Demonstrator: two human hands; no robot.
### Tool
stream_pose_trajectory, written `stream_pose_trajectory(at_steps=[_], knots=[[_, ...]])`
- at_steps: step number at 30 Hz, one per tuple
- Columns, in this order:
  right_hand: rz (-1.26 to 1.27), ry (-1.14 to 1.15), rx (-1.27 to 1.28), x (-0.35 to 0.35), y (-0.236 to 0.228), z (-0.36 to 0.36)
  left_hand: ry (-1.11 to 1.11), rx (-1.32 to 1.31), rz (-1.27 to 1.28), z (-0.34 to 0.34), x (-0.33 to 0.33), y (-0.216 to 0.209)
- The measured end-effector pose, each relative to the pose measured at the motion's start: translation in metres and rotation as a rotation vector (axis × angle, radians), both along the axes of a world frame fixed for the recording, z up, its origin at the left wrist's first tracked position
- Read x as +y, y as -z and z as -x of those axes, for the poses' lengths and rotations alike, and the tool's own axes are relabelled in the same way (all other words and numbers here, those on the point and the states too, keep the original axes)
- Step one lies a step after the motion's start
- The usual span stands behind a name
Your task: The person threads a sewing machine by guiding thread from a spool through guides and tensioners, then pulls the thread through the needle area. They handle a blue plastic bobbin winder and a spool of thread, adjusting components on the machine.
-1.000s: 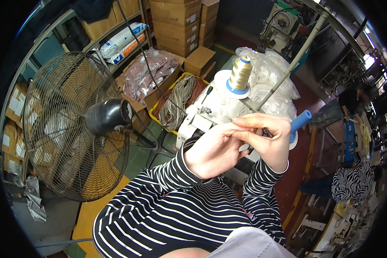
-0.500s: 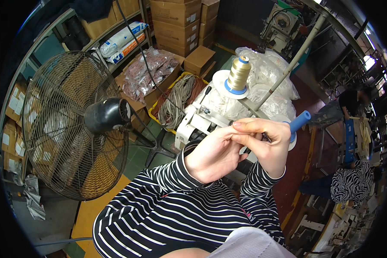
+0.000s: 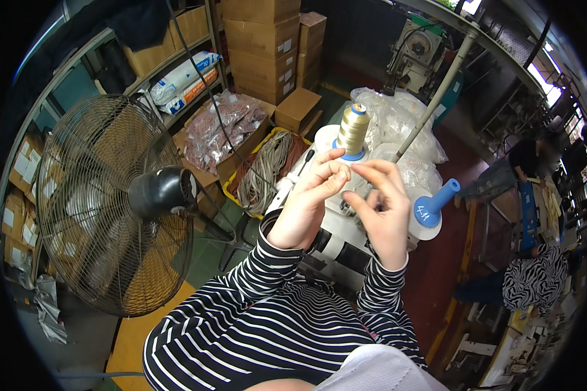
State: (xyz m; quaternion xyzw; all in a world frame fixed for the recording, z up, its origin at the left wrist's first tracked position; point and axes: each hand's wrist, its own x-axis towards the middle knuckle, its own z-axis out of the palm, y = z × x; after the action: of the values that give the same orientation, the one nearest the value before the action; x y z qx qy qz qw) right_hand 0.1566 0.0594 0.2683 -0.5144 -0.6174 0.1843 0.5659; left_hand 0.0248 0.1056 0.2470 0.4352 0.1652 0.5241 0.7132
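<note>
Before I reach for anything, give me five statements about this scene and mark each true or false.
1. The left hand grips the caged fan. False: it is raised close to the right hand.
2. A cone of pale gold thread stands beyond the hands. True.
3. The blue spool core is wound full of thread. False: it is bare.
4. The caged fan is to the person's left. True.
5. The person's sleeves are plain white. False: they are black with white stripes.
</note>
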Motion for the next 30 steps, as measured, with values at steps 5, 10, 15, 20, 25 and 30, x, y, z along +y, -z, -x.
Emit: stream_pose_trajectory(at_steps=[5,10,15,20,25,30], knots=[[0.088,-0.197,0.406,0.017,0.014,0.004,0.09,-0.18,-0.013,0.003,0.009,-0.001],[0.128,-0.278,0.596,0.015,0.02,0.0,0.278,-0.302,0.131,0.007,0.016,0.007],[0.093,-0.25,0.624,0.016,0.024,0.003,0.237,-0.244,0.062,0.003,0.021,0.017],[0.075,-0.234,0.632,0.014,0.024,0.003,0.095,-0.266,0.073,-0.001,0.022,0.018],[0.013,-0.181,0.575,0.013,0.022,0.0,-0.163,0.011,-0.146,-0.001,0.026,0.015],[0.015,-0.201,0.584,0.014,0.023,0.002,-0.338,0.24,-0.699,0.002,0.032,0.013]])
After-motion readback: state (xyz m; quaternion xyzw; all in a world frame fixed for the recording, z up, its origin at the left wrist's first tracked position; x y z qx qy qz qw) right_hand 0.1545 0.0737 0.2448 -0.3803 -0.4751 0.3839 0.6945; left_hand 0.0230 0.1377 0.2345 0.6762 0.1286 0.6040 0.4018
